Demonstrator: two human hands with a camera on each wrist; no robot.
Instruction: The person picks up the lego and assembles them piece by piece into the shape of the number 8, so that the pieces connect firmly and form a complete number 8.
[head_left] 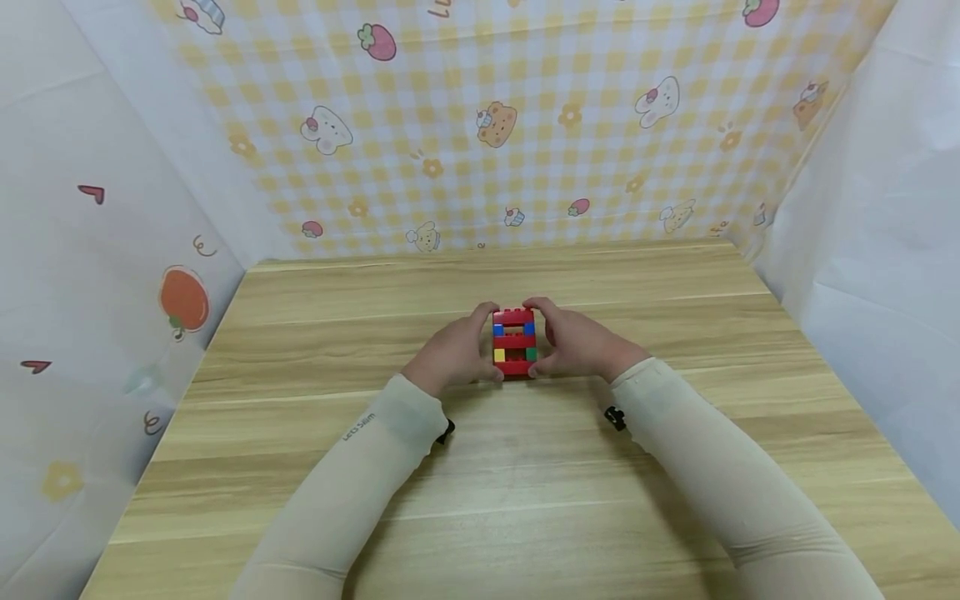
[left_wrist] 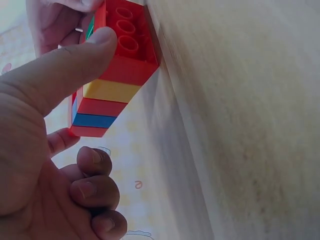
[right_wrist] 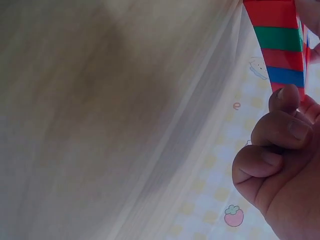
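Note:
A small tower of toy building bricks [head_left: 514,342] is held between both hands in the middle of the wooden table. Three long red bricks form its bottom, middle and top. A yellow brick [left_wrist: 111,90] and a green brick [right_wrist: 278,38] separate the lower two; blue bricks separate the upper two, leaving gaps in the centre. My left hand [head_left: 455,352] pinches the left side, its thumb [left_wrist: 75,65] on the bottom red brick and its index finger at the top. From the right, my right hand [head_left: 587,342] grips it likewise. In the left wrist view, the tower's hollow underside shows.
The wooden table [head_left: 510,508] spreads around the hands. Behind it hangs a yellow checked cloth [head_left: 465,83] with cartoon prints; white cloth [head_left: 870,192] hangs along the sides. Small black pieces [head_left: 616,417] show beside both wrists.

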